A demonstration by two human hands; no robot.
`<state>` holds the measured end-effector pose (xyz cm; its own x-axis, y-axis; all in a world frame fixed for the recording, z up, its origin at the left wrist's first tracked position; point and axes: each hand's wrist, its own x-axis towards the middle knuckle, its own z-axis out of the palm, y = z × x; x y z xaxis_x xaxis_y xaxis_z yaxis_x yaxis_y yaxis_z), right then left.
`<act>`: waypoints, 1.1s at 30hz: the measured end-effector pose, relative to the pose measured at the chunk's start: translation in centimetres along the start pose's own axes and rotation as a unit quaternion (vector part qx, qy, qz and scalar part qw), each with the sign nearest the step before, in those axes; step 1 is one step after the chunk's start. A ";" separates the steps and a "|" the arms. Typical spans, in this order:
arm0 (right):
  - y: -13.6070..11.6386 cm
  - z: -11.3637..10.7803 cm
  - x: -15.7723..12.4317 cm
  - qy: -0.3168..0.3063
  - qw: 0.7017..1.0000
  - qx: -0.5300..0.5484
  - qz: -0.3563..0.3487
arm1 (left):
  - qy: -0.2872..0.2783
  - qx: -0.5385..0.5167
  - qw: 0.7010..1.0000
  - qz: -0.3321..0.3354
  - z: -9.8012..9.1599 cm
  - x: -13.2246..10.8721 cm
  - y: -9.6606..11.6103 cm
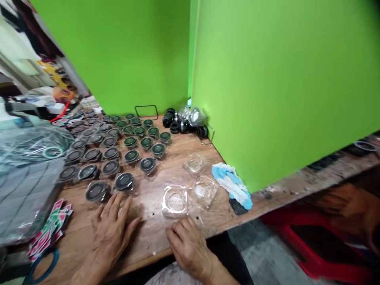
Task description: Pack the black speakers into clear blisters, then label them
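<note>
Clear plastic shells (175, 201), empty and three in number, lie on the wooden table (166, 170) just ahead of the hands. The nearest sits right above the right hand, another (204, 190) touches its right side, and the third (194, 163) lies a little farther back.

The left hand (111, 225) rests palm down with its fingers spread, the tips just short of a packed shell holding a dark disc (124, 181). It grips nothing. A faint glint under its fingers may be thin plastic, but that is too unclear to say.

The right hand (188, 245) lies knuckles up near the table's front edge with its fingers curled under. Whether they pinch anything is hidden.

Rows of similar packed discs (109, 152) run back to the left, the far ones blurred. A heap of black rings (184, 120) lies by the green partition (267, 79), partly under crumpled film. A blue-and-white cloth (233, 184) lies against the partition's foot and covers part of a dark object. At the left, a plastic bag (29, 178) and some printed cards (50, 229) are cut off by the frame's edge. A brownish shape at the far right (353, 209) is too smeared to identify.
</note>
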<state>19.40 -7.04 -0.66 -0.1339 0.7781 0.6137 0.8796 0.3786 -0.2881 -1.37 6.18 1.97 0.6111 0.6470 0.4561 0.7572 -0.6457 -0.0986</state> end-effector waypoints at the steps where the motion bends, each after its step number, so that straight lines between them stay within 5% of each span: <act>1: 0.0 -0.7 0.0 0.010 1.000 0.015 0.011 | 0.005 -0.007 1.000 0.008 -0.2 -0.1 0.7; 7: 2.7 -5.8 0.0 0.088 0.989 -0.052 0.108 | 0.061 -0.049 0.993 0.086 -1.1 0.5 6.1; 10: 5.2 -6.6 -0.3 0.042 0.972 -0.142 0.180 | 0.048 -0.090 0.990 0.098 -1.4 1.9 9.0; 14: 6.0 -6.6 -1.2 -0.017 0.972 -0.135 0.190 | 0.048 -0.115 0.988 0.090 -1.2 3.8 11.2; 21: 4.2 -7.8 -1.0 -0.071 0.979 -0.044 0.185 | -0.053 -0.108 0.991 0.059 0.7 5.4 10.3; 26: 6.5 -8.7 -0.1 -0.047 0.981 -0.083 0.168 | -0.006 -0.152 0.985 0.080 1.0 4.7 8.5; 29: 8.3 -8.7 -0.3 -0.055 0.946 -0.226 0.227 | 0.017 -0.190 0.976 0.103 0.7 3.5 7.6; 33: 9.7 -8.3 -1.3 -0.139 0.886 -0.340 0.282 | 0.020 -0.200 0.973 0.110 -0.1 2.0 7.3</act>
<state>31.87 -8.56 1.84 0.3912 0.8762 0.2815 0.9011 -0.4269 0.0766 5.34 2.70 2.25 0.7328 0.4641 0.4976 0.4535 -0.8783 0.1513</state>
